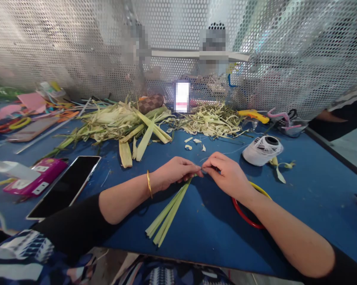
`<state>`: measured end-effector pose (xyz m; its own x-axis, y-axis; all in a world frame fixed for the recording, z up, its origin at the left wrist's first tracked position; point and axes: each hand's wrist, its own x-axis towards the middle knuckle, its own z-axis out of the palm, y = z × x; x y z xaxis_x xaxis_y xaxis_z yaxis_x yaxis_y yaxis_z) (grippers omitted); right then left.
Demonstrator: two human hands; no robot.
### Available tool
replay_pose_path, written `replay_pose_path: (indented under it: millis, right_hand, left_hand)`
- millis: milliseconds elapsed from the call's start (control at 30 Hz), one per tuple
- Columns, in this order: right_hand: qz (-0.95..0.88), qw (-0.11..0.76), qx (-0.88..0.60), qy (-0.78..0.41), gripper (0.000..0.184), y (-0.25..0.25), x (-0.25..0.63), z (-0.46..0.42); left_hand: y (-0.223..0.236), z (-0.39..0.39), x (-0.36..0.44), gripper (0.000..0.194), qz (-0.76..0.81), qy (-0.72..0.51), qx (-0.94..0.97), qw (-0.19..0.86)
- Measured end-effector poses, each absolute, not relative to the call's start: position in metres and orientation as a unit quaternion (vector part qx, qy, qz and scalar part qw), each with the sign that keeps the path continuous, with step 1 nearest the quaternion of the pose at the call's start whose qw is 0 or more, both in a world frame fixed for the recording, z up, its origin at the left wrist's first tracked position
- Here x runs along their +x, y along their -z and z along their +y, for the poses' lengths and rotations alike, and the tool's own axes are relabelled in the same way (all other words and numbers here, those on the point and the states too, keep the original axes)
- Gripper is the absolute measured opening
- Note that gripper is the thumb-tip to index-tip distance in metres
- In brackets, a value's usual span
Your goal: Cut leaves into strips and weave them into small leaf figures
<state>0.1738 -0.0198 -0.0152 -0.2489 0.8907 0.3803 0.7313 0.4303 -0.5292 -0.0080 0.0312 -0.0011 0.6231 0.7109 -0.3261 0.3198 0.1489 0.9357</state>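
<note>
Strips of pale green leaf (172, 215) slant near and left over the blue tabletop (315, 186), their far ends gripped in the fingers of your left hand (174, 173). Just right of those ends, the fingers of your right hand (226, 174) pinch together; what they hold is too small to tell. Farther right stands a white thread spool (257, 152). Left, a magenta box (57, 168) has labels too small to read. A perforated screen (86, 47) borders the far side.

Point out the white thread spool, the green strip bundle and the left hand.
White thread spool (257, 152), head view: its wound side.
Green strip bundle (177, 207), head view: a strip, about mid-length.
Left hand (172, 173), head view: back of the hand.
</note>
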Motion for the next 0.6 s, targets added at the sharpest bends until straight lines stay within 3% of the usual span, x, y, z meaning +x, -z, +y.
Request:
replay_pose_path:
  millis: [333, 500, 600]
  right_hand:
    - [-0.783, 0.307, -0.518, -0.153, 0.013, 0.0125, 0.1667, -0.0272]
    - [-0.781, 0.291, -0.507, -0.219, 0.011, 0.0117, 0.1678, -0.0253]
    - [-0.695, 0.339, -0.556, -0.303, 0.007, 0.0144, 0.1664, -0.0226]
  left_hand:
    - [0.0006, 0.0326, -0.0068, 0.017, 0.46, -0.198, 0.573, 0.649]
    - [0.0002, 0.0333, -0.0082, 0.016, 0.462, -0.196, 0.592, 0.63]
    - [0.0006, 0.0332, -0.0087, 0.017, 0.449, -0.2, 0.622, 0.61]
